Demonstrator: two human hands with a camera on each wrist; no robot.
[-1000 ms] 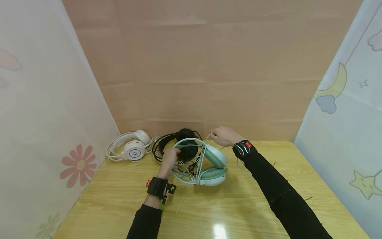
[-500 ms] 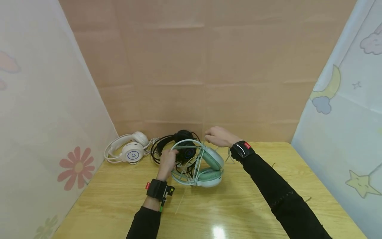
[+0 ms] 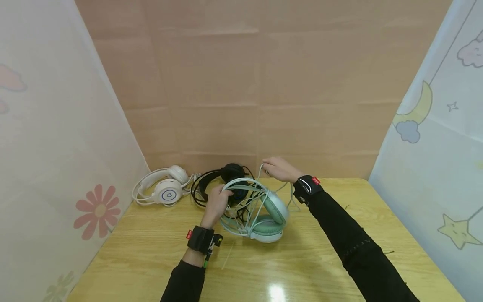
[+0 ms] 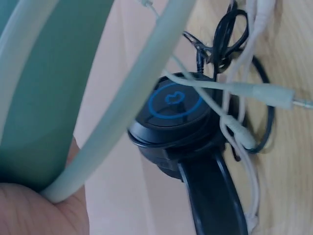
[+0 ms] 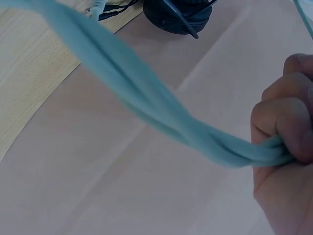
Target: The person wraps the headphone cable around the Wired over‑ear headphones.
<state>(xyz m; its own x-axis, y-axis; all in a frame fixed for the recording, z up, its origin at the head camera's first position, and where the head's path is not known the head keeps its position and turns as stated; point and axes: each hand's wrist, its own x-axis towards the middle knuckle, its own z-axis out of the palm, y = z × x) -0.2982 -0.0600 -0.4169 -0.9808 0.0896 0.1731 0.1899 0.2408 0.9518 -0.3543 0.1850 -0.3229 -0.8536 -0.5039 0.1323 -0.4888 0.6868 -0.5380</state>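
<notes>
Mint-green headphones [image 3: 267, 226] are held up off-centre over the table, their band gripped by my left hand [image 3: 216, 204]. In the left wrist view the thumb and palm wrap the green padded band [image 4: 54, 98]. My right hand [image 3: 280, 169] grips the mint cable [image 5: 146, 93], its fingers curled round the doubled strands in the right wrist view. Loops of that cable cross the band and earcups. Behind the band lie black headphones [image 3: 233, 173], partly hidden; a mint audio plug [image 4: 266, 94] hangs in front of them.
White headphones [image 3: 169, 191] lie at the back left, their white cord running toward the black pair. A thin pale strand [image 3: 228, 256] lies on the wooden table [image 3: 309, 260]. A brown paper-like backdrop [image 3: 241, 92] and patterned side panels [image 3: 426, 167] enclose the table.
The mint headphones have shifted slightly right and tilted, with the left hand moving along. My right hand dipped left, then came back a little right, a cable loop now standing up beside it.
</notes>
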